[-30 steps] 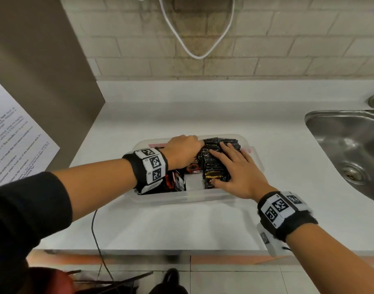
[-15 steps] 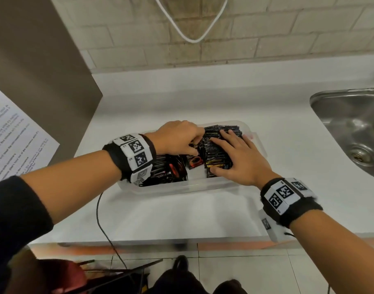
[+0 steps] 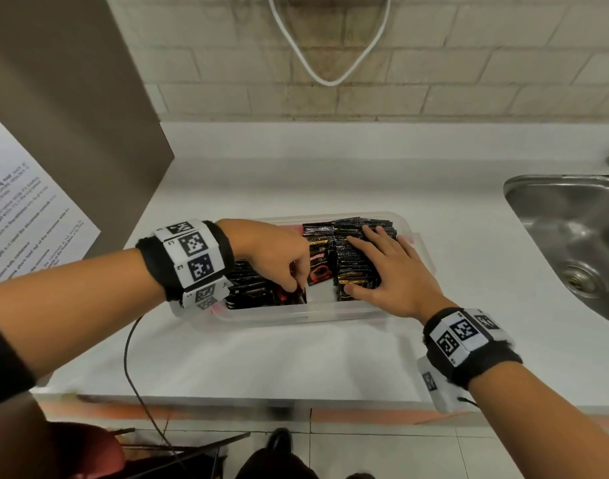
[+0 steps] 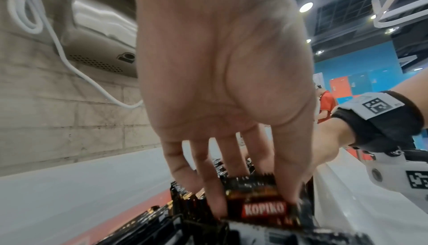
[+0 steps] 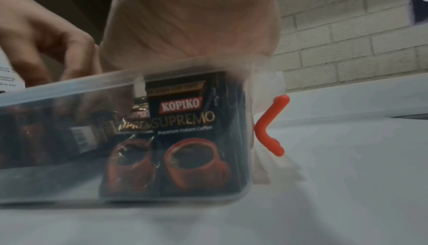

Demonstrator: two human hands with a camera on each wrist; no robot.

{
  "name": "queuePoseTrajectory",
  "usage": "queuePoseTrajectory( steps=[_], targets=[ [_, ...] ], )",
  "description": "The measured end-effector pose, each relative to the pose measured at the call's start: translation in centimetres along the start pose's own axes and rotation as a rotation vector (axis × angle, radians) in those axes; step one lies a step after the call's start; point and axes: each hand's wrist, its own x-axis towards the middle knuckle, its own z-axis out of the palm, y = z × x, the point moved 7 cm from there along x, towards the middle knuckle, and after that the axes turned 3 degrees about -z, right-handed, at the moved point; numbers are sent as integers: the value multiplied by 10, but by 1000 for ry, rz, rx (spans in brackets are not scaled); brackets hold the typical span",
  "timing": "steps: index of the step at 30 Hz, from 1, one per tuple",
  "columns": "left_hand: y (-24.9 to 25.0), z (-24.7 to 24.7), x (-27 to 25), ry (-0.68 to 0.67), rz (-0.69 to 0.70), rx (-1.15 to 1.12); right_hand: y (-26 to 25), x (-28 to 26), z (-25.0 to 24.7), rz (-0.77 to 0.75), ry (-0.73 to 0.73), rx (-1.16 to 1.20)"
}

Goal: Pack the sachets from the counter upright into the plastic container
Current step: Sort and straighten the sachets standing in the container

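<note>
Clear plastic container (image 3: 296, 314), on a white counter (image 3: 261, 357) beside a steel sink (image 3: 572, 236); no loose sachets showed on the counter.

Contents: black coffee sachets, upright. A tight row (image 3: 356, 261) filled the right end; a looser batch (image 3: 251, 285) stood at the left end; a bare gap lay between them near the front wall.

Right hand (image 3: 386, 271): fingers straight, spread flat on the tops of the tight row, pressing, gripping nothing.

Left hand (image 3: 272, 250): fingers curled down into the container, pinching one sachet (image 4: 261, 207) between thumb and fingers.

Risks, as judged:
- Tight row could fan over into the gap if the pressing hand lifted early.
- Pinched sachet could go in tilted or catch neighbouring tops, crumpling, since the foil looked thin.
- Container looked light; a sideways push could slide it towards the sink.
</note>
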Motion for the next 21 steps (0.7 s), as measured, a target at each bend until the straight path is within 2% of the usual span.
queuePoseTrajectory(
  steps=[3,5,7,13,21],
  targets=[
    [-1,-19,-4,210,37,-41,-1,0,0,1,-1,-5],
    [-5,-31,-3,341,9,-27,-1,0,0,-1,1,-4],
    [-10,-37,0,407,-48,-15,-1,0,0,-3,1,-4],
    [-12,-42,15,481,-175,5,0,0,1,-1,12,7],
    [-4,-35,33,480,-219,101,-3,-5,-6,-13,77,94]
  ],
)
